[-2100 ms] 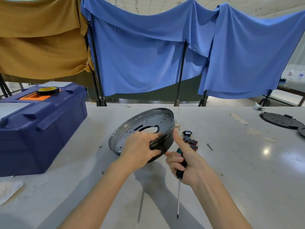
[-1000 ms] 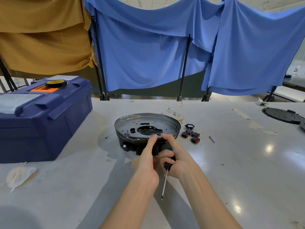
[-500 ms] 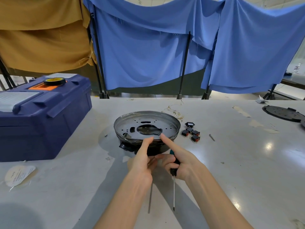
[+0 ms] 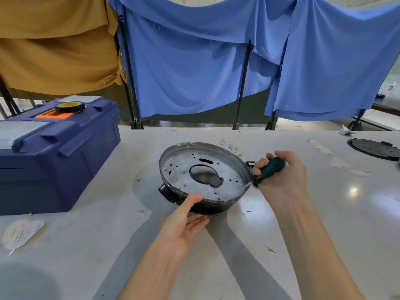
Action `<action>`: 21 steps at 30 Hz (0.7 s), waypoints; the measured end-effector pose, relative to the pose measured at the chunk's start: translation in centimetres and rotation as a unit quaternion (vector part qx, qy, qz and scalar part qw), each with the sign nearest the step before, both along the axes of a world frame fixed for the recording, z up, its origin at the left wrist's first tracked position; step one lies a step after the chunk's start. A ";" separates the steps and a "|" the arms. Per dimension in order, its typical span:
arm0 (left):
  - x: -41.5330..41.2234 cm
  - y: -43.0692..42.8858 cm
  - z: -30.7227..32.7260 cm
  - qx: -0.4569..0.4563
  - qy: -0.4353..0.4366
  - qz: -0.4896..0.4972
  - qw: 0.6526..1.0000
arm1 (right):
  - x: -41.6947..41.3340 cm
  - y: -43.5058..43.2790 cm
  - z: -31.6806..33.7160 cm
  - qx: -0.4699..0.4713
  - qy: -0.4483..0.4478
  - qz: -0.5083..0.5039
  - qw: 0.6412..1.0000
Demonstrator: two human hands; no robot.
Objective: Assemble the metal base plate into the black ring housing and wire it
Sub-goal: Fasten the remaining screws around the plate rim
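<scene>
Left hand lies flat open, palm up, thumb on the near rim and fingers against the black plastic ring housing in the middle of the white table. It braces but grips nothing, so the housing can skid. The round perforated silver metal base plate sits in it, looks tilted and probably isn't seated, so it could cock or pop out. Right hand is fisted round the green-handled screwdriver at the plate's right rim, and a slip there gouges the rim or scatters the small black connectors just behind.

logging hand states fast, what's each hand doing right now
Left hand: open, thumb touching the near rim of the metal base plate.
Right hand: closed round the green-handled screwdriver.
</scene>
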State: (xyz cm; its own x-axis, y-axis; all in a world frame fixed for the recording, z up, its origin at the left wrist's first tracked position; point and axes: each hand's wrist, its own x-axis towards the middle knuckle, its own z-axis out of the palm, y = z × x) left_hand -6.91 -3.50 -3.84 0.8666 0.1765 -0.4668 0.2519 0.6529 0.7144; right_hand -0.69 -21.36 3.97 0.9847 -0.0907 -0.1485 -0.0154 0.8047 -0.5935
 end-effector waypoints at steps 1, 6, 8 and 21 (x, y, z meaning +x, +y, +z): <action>-0.1 -0.1 -0.1 0.002 -0.006 0.000 1.000 | 0.0 0.1 0.2 0.005 -0.025 -0.006 1.000; -0.2 -0.3 -0.4 -0.023 -0.041 0.005 0.999 | 0.4 1.8 -0.2 -0.005 -0.094 -0.022 0.995; 0.0 -0.2 -0.4 -0.039 -0.050 0.019 0.998 | 0.5 2.5 -0.7 -0.020 -0.102 -0.025 0.994; 0.5 -0.1 -0.9 -0.100 -0.089 0.045 0.990 | 0.7 4.3 -2.0 -0.098 -0.155 -0.049 0.982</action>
State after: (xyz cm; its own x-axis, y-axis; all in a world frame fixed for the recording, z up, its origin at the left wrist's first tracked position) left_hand -6.42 -3.64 -4.78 0.9233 0.1756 -0.3416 0.0683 0.8001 0.5960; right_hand -0.01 -17.07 2.02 0.9648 -0.1846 0.1872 0.2629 0.6636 -0.7004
